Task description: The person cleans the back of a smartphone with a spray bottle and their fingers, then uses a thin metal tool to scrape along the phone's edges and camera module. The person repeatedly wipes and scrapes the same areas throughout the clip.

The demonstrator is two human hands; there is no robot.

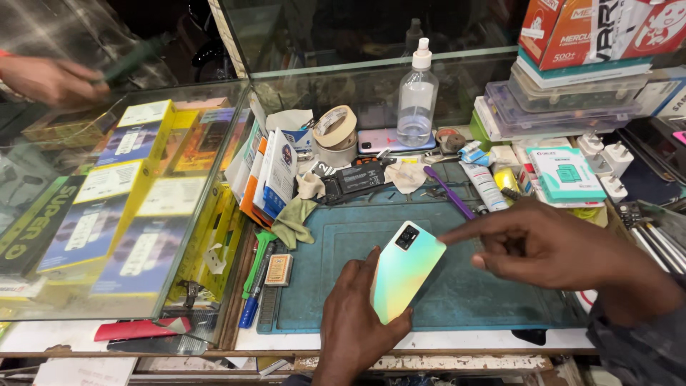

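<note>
Clear spray bottle (417,96), tape rolls (336,132), perhaps chargers (604,159)

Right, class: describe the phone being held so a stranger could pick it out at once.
Start at the teal work mat in the middle of the bench. Above its front half, the left hand holds a phone tilted, back facing up, while the right hand points at it. Unlike the pale phone lying by the spray bottle, its back shimmers green to yellow.
</note>
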